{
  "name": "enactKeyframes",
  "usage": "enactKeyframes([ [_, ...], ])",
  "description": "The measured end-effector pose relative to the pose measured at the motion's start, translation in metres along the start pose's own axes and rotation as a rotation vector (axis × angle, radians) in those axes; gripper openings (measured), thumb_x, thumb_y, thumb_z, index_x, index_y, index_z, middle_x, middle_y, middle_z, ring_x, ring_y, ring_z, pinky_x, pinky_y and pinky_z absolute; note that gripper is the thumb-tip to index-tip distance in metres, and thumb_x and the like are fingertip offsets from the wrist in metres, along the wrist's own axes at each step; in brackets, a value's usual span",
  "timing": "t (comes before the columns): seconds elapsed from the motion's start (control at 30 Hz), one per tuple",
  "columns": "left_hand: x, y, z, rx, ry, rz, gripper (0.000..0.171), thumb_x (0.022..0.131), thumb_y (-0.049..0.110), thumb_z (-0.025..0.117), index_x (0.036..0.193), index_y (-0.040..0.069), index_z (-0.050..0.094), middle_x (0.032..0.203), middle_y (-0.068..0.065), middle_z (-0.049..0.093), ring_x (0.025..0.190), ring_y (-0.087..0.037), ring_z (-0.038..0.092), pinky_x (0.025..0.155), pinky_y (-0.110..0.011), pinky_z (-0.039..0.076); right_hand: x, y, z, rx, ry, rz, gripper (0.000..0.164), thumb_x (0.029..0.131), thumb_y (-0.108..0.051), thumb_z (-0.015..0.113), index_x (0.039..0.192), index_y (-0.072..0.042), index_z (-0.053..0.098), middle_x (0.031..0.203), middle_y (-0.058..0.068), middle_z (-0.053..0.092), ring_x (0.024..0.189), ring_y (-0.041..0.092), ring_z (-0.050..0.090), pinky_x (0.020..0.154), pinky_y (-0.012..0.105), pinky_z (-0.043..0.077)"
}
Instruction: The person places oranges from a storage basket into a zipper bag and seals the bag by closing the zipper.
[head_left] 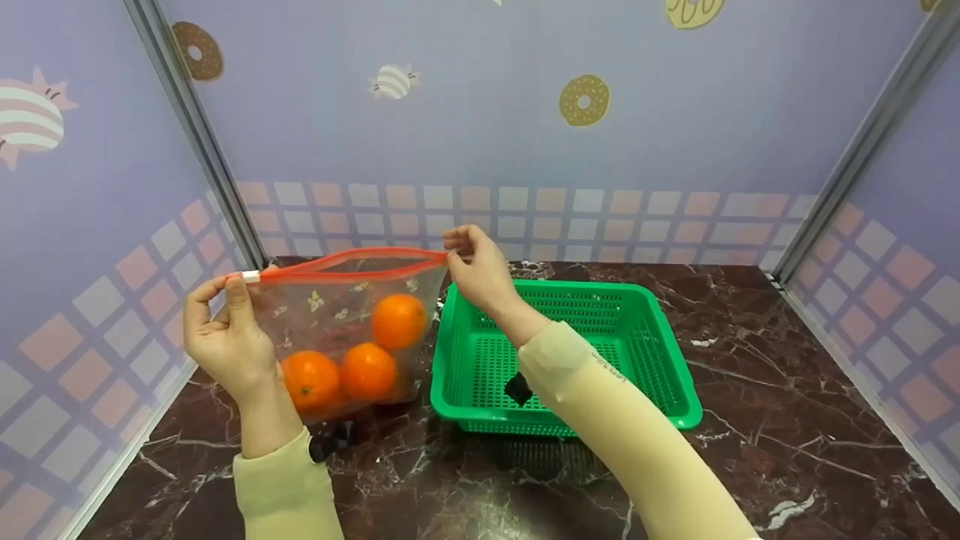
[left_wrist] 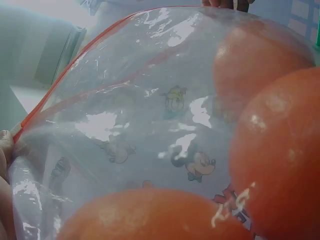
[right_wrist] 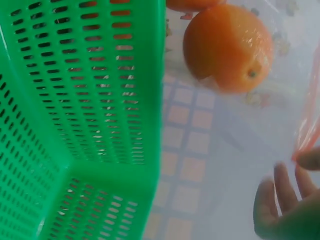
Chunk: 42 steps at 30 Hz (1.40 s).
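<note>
A clear zip bag (head_left: 330, 307) with a red zip edge and small cartoon prints hangs between both hands. Three oranges (head_left: 369, 372) lie inside it, two at the bottom and one higher on the right. My left hand (head_left: 232, 337) pinches the bag's left top corner at the white slider (head_left: 250, 277). With thumb and finger, my right hand (head_left: 484, 274) pinches the right end of the red zip edge. Between the hands, the bag's mouth gapes along most of its length. In the right wrist view, one orange (right_wrist: 227, 49) shows through the plastic beside the basket.
A green plastic basket (head_left: 679, 360) with slotted walls stands on the dark marbled table (head_left: 772, 420), right of the bag and under the right forearm. Patterned purple wall panels (head_left: 480, 127) enclose the table at the back and both sides.
</note>
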<state>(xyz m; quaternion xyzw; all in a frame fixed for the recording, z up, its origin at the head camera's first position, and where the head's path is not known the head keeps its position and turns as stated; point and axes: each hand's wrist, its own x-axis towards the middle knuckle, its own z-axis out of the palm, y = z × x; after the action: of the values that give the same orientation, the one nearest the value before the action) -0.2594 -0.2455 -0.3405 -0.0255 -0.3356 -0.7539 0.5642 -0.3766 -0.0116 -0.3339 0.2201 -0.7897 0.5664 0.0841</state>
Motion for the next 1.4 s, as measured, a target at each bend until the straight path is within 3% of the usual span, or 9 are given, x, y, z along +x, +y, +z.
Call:
enactKeyframes([
  [0.1, -0.003, 0.000, 0.004, -0.003, -0.034, 0.023, 0.005, 0.089, -0.006, 0.071, 0.090, -0.009, 0.068, 0.074, -0.014, 0.076, 0.070, -0.025, 0.078, 0.069, -0.030, 0.062, -0.004, -0.013, 0.008, -0.035, 0.061, -0.149, 0.031, 0.098, -0.003, 0.055, 0.127, -0.006, 0.065, 0.127, 0.012, 0.069, 0.122, 0.029, 0.054, 0.104, 0.041, 0.047],
  [0.17, -0.005, 0.000, 0.006, -0.021, -0.066, 0.027, 0.004, 0.090, -0.007, 0.069, 0.092, -0.011, 0.068, 0.074, -0.015, 0.076, 0.072, -0.027, 0.079, 0.072, -0.032, 0.062, -0.008, -0.025, 0.014, -0.064, 0.070, -0.257, 0.028, 0.099, -0.006, 0.059, 0.125, -0.005, 0.067, 0.125, 0.011, 0.070, 0.123, 0.029, 0.052, 0.105, 0.042, 0.045],
  [0.33, -0.011, -0.001, 0.011, -0.023, -0.133, 0.067, 0.005, 0.089, -0.009, 0.070, 0.091, -0.013, 0.068, 0.075, -0.015, 0.076, 0.075, -0.028, 0.079, 0.076, -0.034, 0.063, -0.020, -0.060, 0.032, -0.123, -0.029, -0.389, 0.027, 0.100, -0.022, 0.069, 0.123, -0.009, 0.072, 0.123, 0.005, 0.073, 0.124, 0.024, 0.053, 0.109, 0.037, 0.044],
  [0.5, -0.015, -0.003, 0.013, 0.077, -0.125, 0.121, 0.019, 0.083, 0.007, 0.083, 0.088, -0.009, 0.073, 0.075, -0.007, 0.077, 0.069, -0.015, 0.074, 0.070, -0.024, 0.059, -0.026, -0.086, 0.048, -0.149, -0.119, -0.395, 0.028, 0.096, -0.027, 0.073, 0.121, -0.015, 0.076, 0.122, -0.001, 0.075, 0.121, 0.018, 0.056, 0.104, 0.026, 0.046],
  [0.67, -0.019, -0.003, 0.016, 0.122, -0.118, 0.120, 0.029, 0.077, 0.017, 0.087, 0.087, -0.008, 0.075, 0.075, -0.003, 0.076, 0.067, -0.011, 0.069, 0.067, -0.021, 0.056, -0.027, -0.098, 0.062, -0.175, -0.166, -0.416, 0.028, 0.094, -0.025, 0.075, 0.120, -0.016, 0.078, 0.120, -0.002, 0.077, 0.115, 0.015, 0.062, 0.097, 0.017, 0.048],
  [0.83, -0.022, -0.001, 0.019, 0.101, -0.119, 0.105, 0.029, 0.074, 0.017, 0.089, 0.084, -0.007, 0.076, 0.075, -0.004, 0.076, 0.068, -0.012, 0.070, 0.068, -0.021, 0.056, -0.028, -0.104, 0.069, -0.181, -0.178, -0.462, 0.022, 0.092, -0.022, 0.076, 0.112, -0.013, 0.081, 0.110, 0.000, 0.080, 0.103, 0.015, 0.066, 0.089, 0.013, 0.049],
  [1.0, -0.023, 0.000, 0.020, 0.091, -0.125, 0.105, 0.032, 0.072, 0.020, 0.090, 0.083, -0.006, 0.076, 0.075, -0.004, 0.076, 0.068, -0.011, 0.070, 0.068, -0.021, 0.056, -0.028, -0.106, 0.073, -0.141, -0.195, -0.414, 0.018, 0.093, -0.021, 0.076, 0.106, -0.010, 0.082, 0.105, 0.002, 0.080, 0.099, 0.015, 0.069, 0.084, 0.009, 0.050],
  [1.17, -0.024, -0.001, 0.020, 0.108, -0.148, 0.126, 0.034, 0.074, 0.019, 0.089, 0.084, -0.010, 0.074, 0.075, -0.004, 0.076, 0.067, -0.011, 0.070, 0.066, -0.020, 0.056, -0.027, -0.106, 0.074, -0.113, -0.210, -0.382, 0.017, 0.093, -0.020, 0.075, 0.103, -0.007, 0.080, 0.102, 0.006, 0.080, 0.095, 0.015, 0.073, 0.081, 0.008, 0.052],
  [1.4, -0.026, -0.002, 0.020, 0.148, -0.138, 0.182, 0.035, 0.077, 0.016, 0.087, 0.083, -0.015, 0.072, 0.074, -0.002, 0.075, 0.066, -0.011, 0.067, 0.065, -0.021, 0.054, -0.029, -0.106, 0.071, -0.139, -0.226, -0.405, 0.017, 0.094, -0.019, 0.073, 0.103, -0.005, 0.078, 0.102, 0.008, 0.078, 0.093, 0.015, 0.073, 0.082, 0.009, 0.052],
])
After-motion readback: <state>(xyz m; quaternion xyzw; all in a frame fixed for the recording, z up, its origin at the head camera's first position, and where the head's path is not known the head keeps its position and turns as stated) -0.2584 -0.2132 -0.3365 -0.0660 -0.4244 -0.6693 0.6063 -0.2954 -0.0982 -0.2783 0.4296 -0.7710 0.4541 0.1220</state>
